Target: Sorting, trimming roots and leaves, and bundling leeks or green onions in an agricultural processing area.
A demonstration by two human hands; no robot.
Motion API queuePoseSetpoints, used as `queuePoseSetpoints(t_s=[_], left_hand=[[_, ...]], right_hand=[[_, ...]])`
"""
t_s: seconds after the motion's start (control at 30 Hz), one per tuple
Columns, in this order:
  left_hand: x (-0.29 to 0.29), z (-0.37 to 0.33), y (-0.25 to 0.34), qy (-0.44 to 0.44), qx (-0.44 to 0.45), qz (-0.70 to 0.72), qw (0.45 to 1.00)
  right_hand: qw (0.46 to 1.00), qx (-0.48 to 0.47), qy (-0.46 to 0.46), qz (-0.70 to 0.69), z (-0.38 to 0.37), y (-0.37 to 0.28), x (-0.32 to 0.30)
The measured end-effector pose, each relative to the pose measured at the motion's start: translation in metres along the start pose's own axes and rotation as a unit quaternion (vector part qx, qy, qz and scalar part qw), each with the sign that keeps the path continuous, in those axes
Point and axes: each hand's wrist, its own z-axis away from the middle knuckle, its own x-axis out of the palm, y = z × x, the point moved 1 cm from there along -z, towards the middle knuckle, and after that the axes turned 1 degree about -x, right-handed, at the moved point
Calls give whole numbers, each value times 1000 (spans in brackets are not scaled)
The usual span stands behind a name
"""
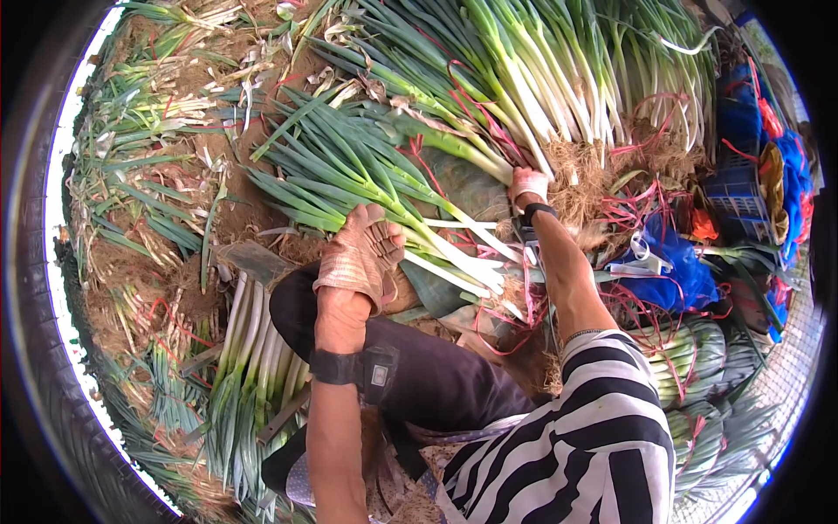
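Observation:
My right hand (528,185), gloved, reaches forward and is closed around the white base of a green onion (484,157) at the edge of a large heap. My left hand (360,253), in a soiled glove, hovers above my knee with its fingers curled in; no object shows in it. Just beyond that hand lies a loose bunch of green onions (375,179), leaves to the left and white ends to the right. The big upright pile of green onions (541,70) has brown roots (576,188) facing me.
Tied bundles of green onions (698,358) lie at the right. A blue plastic bag (668,266) and a blue crate (738,196) stand there with red ties (633,208) around. More onions (244,349) lean beside my left knee. Trimmed leaves (157,188) litter the soil at left.

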Motion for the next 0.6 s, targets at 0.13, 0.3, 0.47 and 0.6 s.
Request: queuePoseSetpoints(t_s=[0.13, 0.3, 0.47, 0.6], left_hand=[[-7, -9, -1, 10, 2, -10, 1000], [-12, -7, -13, 93, 16, -56, 994], [5, -30, -38, 175, -80, -111, 975], [-13, -55, -76, 90, -122, -130, 980]], right_hand=[[990, -41, -71, -113, 45, -14, 29], [925, 22, -104, -365, 118, -35, -6], [869, -2, -124, -478, 207, 6, -112], [813, 76, -177, -549, 297, 42, -182]])
